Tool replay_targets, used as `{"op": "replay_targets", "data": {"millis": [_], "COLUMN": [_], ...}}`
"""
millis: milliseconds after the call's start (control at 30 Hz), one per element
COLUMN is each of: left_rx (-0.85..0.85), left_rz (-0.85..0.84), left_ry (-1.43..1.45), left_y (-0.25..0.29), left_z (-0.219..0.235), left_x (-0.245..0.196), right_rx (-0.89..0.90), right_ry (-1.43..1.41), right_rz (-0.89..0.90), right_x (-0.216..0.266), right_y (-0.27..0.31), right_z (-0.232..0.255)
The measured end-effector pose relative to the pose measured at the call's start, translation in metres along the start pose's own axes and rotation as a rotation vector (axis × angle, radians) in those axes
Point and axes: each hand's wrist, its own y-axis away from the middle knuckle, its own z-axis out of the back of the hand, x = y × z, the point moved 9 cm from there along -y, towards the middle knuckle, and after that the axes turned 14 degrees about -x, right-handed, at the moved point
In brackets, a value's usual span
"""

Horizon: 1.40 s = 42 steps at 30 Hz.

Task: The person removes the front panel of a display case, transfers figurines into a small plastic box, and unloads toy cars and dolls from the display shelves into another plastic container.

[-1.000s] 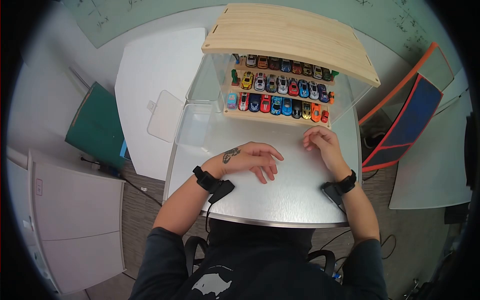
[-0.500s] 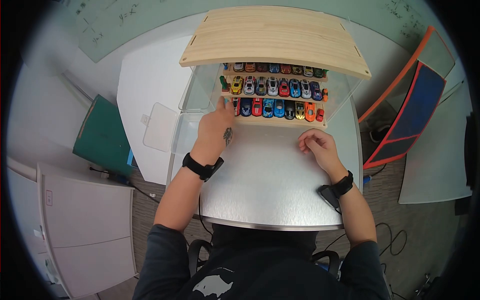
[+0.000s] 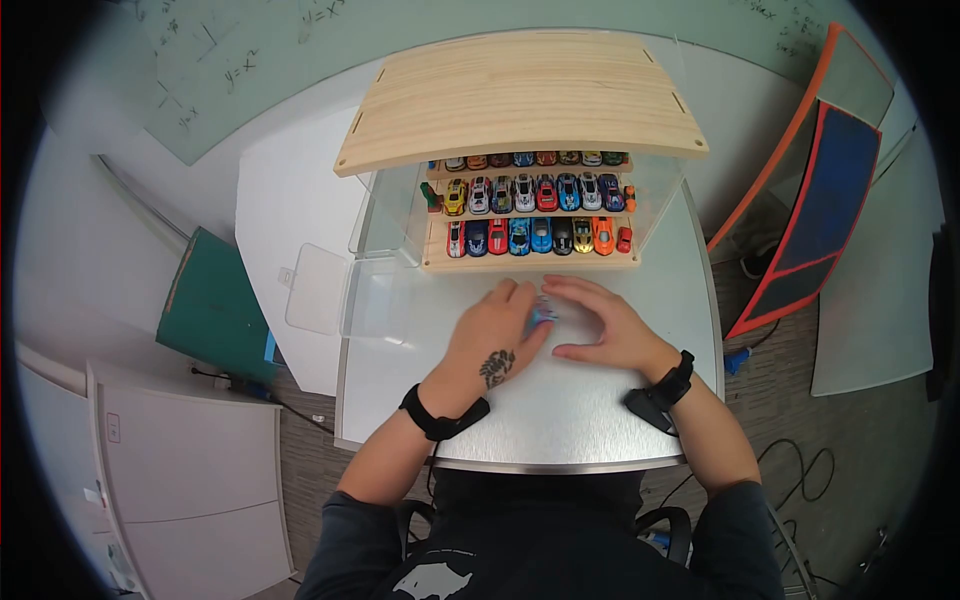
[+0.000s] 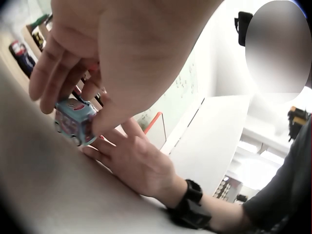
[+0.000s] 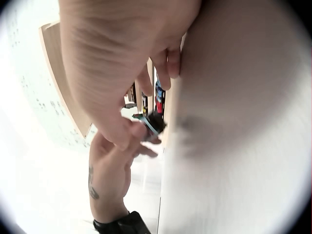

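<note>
Between thumb and fingers my left hand (image 3: 488, 335) pinches a small light blue toy van (image 4: 75, 121), held low over the silver table. In the head view only a bit of the van (image 3: 542, 316) shows past the fingers; its dark underside faces the right wrist camera. My right hand (image 3: 618, 328) is just to the right of it, thumb and fingers spread apart around free space. Behind both hands stands a wooden display case (image 3: 520, 105) with toy cars (image 3: 541, 236) lined up on its tiers. The left end of its bottom row has a gap.
Clear plastic boxes (image 3: 375, 305) sit left of the case, with an open lid (image 3: 318, 287) flipped out. The case's clear side panel (image 3: 665, 205) rises at its right. The table's front edge (image 3: 520, 467) lies close to my body.
My left hand reached to the left end of the bottom row, took the light blue van and brought it back to the middle. The right hand moved left towards it and spread its fingers.
</note>
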Motion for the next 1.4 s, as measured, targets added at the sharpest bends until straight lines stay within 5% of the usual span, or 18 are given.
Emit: {"op": "replay_targets", "data": {"millis": [33, 167, 233, 333, 400, 467, 533, 667, 733, 867, 967, 1233, 1300, 1400], "left_rx": [-0.012, -0.145, -0.231, -0.100, 0.041, 0.015, -0.218, -0.243, 0.052, 0.127, 0.023, -0.043, -0.185, -0.358], "left_rz": [0.024, -0.042, -0.005, 0.124, 0.199, 0.126, 0.171, 0.218, 0.414, 0.332, 0.118, -0.223, -0.487, -0.414], "left_ry": [0.217, 0.208, -0.038, -0.298, -0.430, -0.436, -0.404, -0.549, -0.479, -0.260, -0.134, 0.225, 0.406, 0.427], "left_y": [0.000, -0.005, -0.003, 0.014, 0.029, 0.036, 0.038, 0.050, 0.062, 0.059, 0.056, 0.036, 0.035, 0.030], "left_z": [-0.001, 0.039, 0.071, 0.093, 0.092, 0.091, 0.110, 0.119, 0.097, 0.086, 0.062, 0.019, 0.039, 0.081], "left_x": [-0.006, -0.006, 0.019, 0.063, 0.084, 0.079, 0.074, 0.096, 0.122, 0.074, 0.032, -0.058, -0.084, -0.062], "right_rx": [0.016, 0.157, 0.029, -0.033, -0.045, -0.045, -0.042, -0.029, -0.121, -0.192, -0.233, -0.479, -0.395, -0.259], "right_ry": [0.004, 0.104, 0.160, 0.334, 0.422, 0.513, 0.615, 0.617, 0.444, 0.219, 0.111, -0.150, -0.054, 0.119], "right_rz": [-0.002, -0.065, 0.027, 0.169, 0.110, 0.045, -0.058, -0.089, -0.007, -0.212, -0.341, -0.082, -0.065, 0.073], "right_x": [-0.003, -0.040, -0.035, -0.015, -0.009, -0.007, -0.012, -0.028, -0.025, -0.040, -0.050, 0.002, 0.012, 0.018], "right_y": [0.002, 0.018, 0.016, 0.013, 0.010, 0.010, 0.009, 0.016, 0.015, 0.014, 0.016, 0.014, 0.013, 0.007], "right_z": [-0.004, -0.016, -0.007, 0.005, 0.013, 0.019, 0.025, 0.024, 0.026, 0.033, 0.034, 0.041, 0.037, 0.027]}}
